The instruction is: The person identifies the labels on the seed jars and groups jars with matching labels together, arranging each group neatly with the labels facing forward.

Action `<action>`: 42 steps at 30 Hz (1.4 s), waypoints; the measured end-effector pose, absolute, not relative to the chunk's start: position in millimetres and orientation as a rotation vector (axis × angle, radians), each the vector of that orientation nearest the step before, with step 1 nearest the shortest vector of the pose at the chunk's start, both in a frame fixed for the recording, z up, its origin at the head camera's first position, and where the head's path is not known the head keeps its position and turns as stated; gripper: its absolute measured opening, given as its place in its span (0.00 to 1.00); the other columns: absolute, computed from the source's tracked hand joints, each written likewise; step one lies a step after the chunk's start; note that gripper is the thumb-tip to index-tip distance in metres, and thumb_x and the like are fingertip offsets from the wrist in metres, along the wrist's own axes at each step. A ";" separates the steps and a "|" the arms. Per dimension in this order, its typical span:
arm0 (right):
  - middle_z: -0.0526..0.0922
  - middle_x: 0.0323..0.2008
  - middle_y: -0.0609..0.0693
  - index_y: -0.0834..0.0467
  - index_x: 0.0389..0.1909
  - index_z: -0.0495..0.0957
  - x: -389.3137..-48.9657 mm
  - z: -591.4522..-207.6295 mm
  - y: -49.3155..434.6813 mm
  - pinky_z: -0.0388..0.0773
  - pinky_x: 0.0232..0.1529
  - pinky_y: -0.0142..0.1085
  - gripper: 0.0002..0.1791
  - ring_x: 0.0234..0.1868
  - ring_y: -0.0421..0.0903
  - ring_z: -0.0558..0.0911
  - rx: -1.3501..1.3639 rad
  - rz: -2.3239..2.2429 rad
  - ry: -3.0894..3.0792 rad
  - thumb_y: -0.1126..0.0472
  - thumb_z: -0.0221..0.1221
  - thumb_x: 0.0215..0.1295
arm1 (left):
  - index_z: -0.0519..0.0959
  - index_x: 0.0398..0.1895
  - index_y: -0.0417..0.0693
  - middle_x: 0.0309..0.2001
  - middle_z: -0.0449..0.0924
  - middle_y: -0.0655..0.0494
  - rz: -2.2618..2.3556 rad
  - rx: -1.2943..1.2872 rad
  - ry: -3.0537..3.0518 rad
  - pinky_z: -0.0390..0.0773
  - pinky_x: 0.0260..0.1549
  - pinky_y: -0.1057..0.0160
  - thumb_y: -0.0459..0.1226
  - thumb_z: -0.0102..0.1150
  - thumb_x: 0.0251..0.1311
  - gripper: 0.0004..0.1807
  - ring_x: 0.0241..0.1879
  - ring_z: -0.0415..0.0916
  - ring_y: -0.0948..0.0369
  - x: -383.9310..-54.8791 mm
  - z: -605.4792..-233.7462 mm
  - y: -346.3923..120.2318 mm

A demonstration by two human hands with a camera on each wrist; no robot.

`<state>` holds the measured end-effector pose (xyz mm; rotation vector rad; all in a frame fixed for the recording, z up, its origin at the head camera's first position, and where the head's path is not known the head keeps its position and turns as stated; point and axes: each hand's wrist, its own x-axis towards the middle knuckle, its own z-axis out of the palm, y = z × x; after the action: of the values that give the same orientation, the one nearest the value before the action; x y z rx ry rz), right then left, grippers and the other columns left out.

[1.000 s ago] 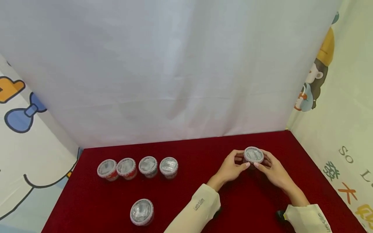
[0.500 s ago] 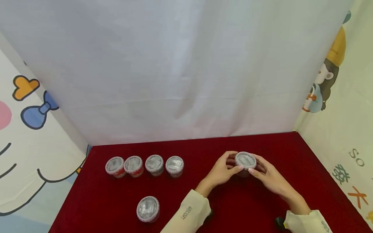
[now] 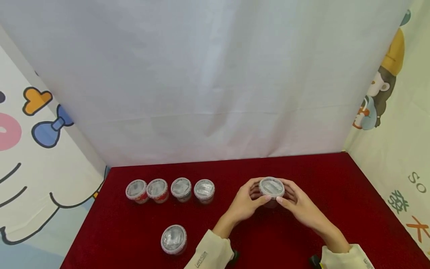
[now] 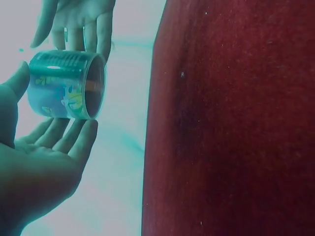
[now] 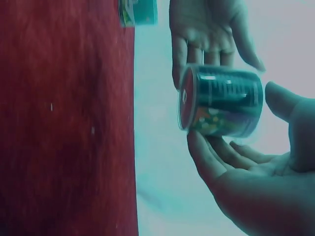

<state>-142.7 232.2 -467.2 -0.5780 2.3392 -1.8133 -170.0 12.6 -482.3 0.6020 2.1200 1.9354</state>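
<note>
Both hands hold one small round plastic tub (image 3: 272,187) between them, right of the middle in the head view. My left hand (image 3: 244,201) grips its left side and my right hand (image 3: 300,205) its right side. The thumbs lie at the near edge of the lid, and the other fingers reach round the sides. Close up in the left wrist view, the tub (image 4: 59,86) has a printed, colourful wall and lies clear of the red cloth. The right wrist view shows the same tub (image 5: 226,101) with fingers above and below it.
On the red tablecloth (image 3: 141,228), several similar lidded tubs (image 3: 181,188) form a row at the back left. Another tub (image 3: 173,239) stands nearer the front. A white curtain (image 3: 201,93) hangs behind, and printed cloth walls (image 3: 379,157) flank the table.
Both hands have carried the tub leftward, closer to the row and slightly nearer the person. The head view has turned a little to the left. The other tubs stay where they stood.
</note>
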 end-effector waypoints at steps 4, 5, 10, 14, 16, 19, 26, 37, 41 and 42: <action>0.65 0.73 0.74 0.70 0.78 0.56 -139.2 -464.9 218.1 0.78 0.56 0.24 0.33 0.61 0.25 0.74 -0.544 -1.860 2.311 0.66 0.57 0.80 | 0.72 0.72 0.40 0.64 0.80 0.43 1.965 0.550 2.189 0.79 0.60 0.62 0.34 0.68 0.71 0.28 0.64 0.78 0.50 -164.2 -481.1 6.1; 0.66 0.73 0.73 0.70 0.78 0.56 -138.7 -464.4 214.9 0.78 0.56 0.24 0.33 0.61 0.27 0.75 -0.529 -1.865 2.313 0.66 0.57 0.80 | 0.72 0.71 0.40 0.63 0.81 0.44 1.972 0.530 2.204 0.79 0.60 0.61 0.35 0.68 0.71 0.28 0.63 0.79 0.51 -163.0 -480.5 4.7; 0.67 0.73 0.71 0.68 0.78 0.58 -137.2 -462.0 202.9 0.77 0.58 0.25 0.31 0.69 0.47 0.75 -0.498 -1.859 2.313 0.63 0.56 0.82 | 0.73 0.67 0.41 0.58 0.81 0.47 2.010 0.446 2.235 0.79 0.56 0.60 0.38 0.72 0.67 0.28 0.59 0.78 0.55 -156.5 -476.9 -2.9; 0.67 0.74 0.72 0.69 0.79 0.58 -136.8 -460.2 198.7 0.76 0.60 0.26 0.30 0.74 0.66 0.67 -0.522 -1.860 2.265 0.63 0.54 0.83 | 0.71 0.68 0.41 0.59 0.80 0.46 2.007 0.440 2.184 0.78 0.58 0.58 0.39 0.69 0.71 0.28 0.60 0.77 0.55 -151.6 -473.6 -12.7; 0.66 0.75 0.72 0.69 0.79 0.57 -136.6 -459.1 198.3 0.75 0.61 0.27 0.30 0.75 0.68 0.64 -0.529 -1.855 2.242 0.62 0.53 0.84 | 0.69 0.71 0.40 0.63 0.79 0.45 1.993 0.453 2.145 0.78 0.60 0.56 0.40 0.64 0.74 0.28 0.62 0.77 0.53 -149.7 -472.3 -18.1; 0.65 0.75 0.72 0.68 0.80 0.57 -135.7 -457.9 197.9 0.75 0.62 0.27 0.30 0.76 0.67 0.64 -0.534 -1.837 2.217 0.61 0.51 0.85 | 0.68 0.75 0.40 0.67 0.77 0.43 1.977 0.472 2.095 0.77 0.65 0.51 0.40 0.60 0.78 0.28 0.65 0.75 0.50 -147.0 -470.9 -24.9; 0.64 0.76 0.71 0.68 0.80 0.55 -133.1 -460.2 190.0 0.73 0.63 0.26 0.32 0.76 0.66 0.64 -0.532 -1.833 2.201 0.59 0.51 0.85 | 0.71 0.74 0.38 0.67 0.78 0.42 2.031 0.448 2.066 0.76 0.67 0.51 0.38 0.62 0.76 0.27 0.65 0.76 0.50 -142.1 -472.8 -32.5; 0.63 0.78 0.68 0.65 0.81 0.54 -130.7 -457.5 175.6 0.72 0.69 0.37 0.32 0.79 0.64 0.61 -0.442 -1.846 2.144 0.56 0.50 0.86 | 0.70 0.66 0.37 0.61 0.80 0.45 2.111 0.322 2.066 0.78 0.56 0.63 0.39 0.67 0.72 0.26 0.59 0.79 0.55 -135.7 -470.8 -32.8; 0.61 0.79 0.68 0.66 0.82 0.53 -131.5 -456.2 176.6 0.66 0.74 0.48 0.33 0.80 0.65 0.59 -0.444 -1.826 2.117 0.55 0.48 0.87 | 0.70 0.71 0.38 0.64 0.77 0.43 2.082 0.347 2.036 0.76 0.59 0.61 0.41 0.61 0.77 0.26 0.60 0.77 0.55 -134.2 -468.9 -38.3; 0.60 0.79 0.68 0.66 0.82 0.53 -131.5 -456.2 176.5 0.65 0.74 0.51 0.33 0.80 0.66 0.59 -0.442 -1.826 2.110 0.55 0.48 0.87 | 0.71 0.72 0.38 0.64 0.77 0.43 2.079 0.352 2.036 0.76 0.59 0.61 0.42 0.60 0.78 0.26 0.60 0.77 0.55 -134.1 -468.7 -39.4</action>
<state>-131.5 176.5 -456.2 -0.4419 2.1101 -1.8261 -134.1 -39.4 -468.7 0.3516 2.0361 2.0786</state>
